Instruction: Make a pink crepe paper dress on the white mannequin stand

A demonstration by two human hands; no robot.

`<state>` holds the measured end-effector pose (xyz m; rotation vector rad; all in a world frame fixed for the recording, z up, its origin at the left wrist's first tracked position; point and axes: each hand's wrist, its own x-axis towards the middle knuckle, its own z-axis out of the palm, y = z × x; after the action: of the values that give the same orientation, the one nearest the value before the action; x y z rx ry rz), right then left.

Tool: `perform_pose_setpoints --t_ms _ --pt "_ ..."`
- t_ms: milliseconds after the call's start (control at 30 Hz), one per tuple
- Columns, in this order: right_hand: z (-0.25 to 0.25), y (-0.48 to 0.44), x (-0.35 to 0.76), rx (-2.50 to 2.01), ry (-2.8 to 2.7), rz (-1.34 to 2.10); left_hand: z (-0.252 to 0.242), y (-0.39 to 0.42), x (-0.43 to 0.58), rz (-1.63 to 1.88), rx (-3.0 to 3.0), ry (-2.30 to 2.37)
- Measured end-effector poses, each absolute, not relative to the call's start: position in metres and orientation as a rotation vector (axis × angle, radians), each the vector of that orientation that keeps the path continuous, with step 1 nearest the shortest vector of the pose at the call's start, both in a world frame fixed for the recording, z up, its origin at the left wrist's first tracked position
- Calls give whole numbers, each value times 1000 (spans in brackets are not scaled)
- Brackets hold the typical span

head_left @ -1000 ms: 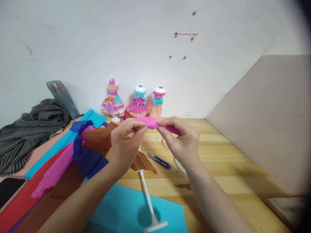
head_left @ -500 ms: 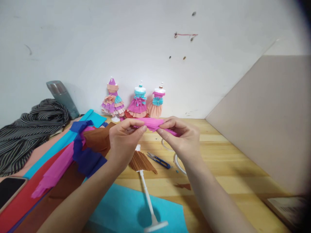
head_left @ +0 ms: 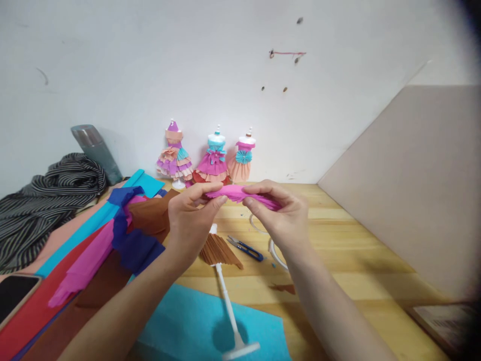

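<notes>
1. Left hand [head_left: 188, 215] and right hand [head_left: 287, 215]: one pair, raised over the wooden tabletop [head_left: 349, 225]. Each is narrowed to a pinch, thumb below, fingers above, on the same pleated pink paper. Risk, as I judge it from my remote seat: uneven pressure skewing the folds, or an outward tug tearing them.

2. Heap of coloured paper [head_left: 90, 260]: one, loose, partly behind the left forearm. A dropped elbow could drag or crumple it; I would keep that arm high.

3. Turquoise sheet [head_left: 180, 321]: one, flat, below the forearms. A forearm lowered onto it might crease it.

4. White stand [head_left: 227, 301]: one, apparently on its side above that sheet, brown pleated piece [head_left: 220, 252] at its far end. A knock could roll it, I suspect, and bend those pleats.

5. Pleated pink paper [head_left: 232, 192]: one, held level between both hands, clear of the table. Layers fan along the near edge; I judge that a slackened thumb would let them spring open.

6. Snips [head_left: 248, 249]: one, blue-handled, beside the brown piece, tips pointing away. A careless reach could meet the points.

7. Brown scrap [head_left: 287, 289]: one, near the right forearm; easily swept along, I expect.
</notes>
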<state>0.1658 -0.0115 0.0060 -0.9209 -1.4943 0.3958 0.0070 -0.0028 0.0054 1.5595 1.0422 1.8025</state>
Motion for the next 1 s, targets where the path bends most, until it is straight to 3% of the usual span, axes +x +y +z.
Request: perform_pose_setpoints --t_ms 533,867,1000 --pt "4 -12 165 -934 -1643 148 -1 -2 6 1841 1812 1019" --pt "8 -11 167 -949 -1691 204 5 1 3 1681 1713 967" --pt "8 -10 167 -982 -1624 397 10 2 1 1603 1564 914"
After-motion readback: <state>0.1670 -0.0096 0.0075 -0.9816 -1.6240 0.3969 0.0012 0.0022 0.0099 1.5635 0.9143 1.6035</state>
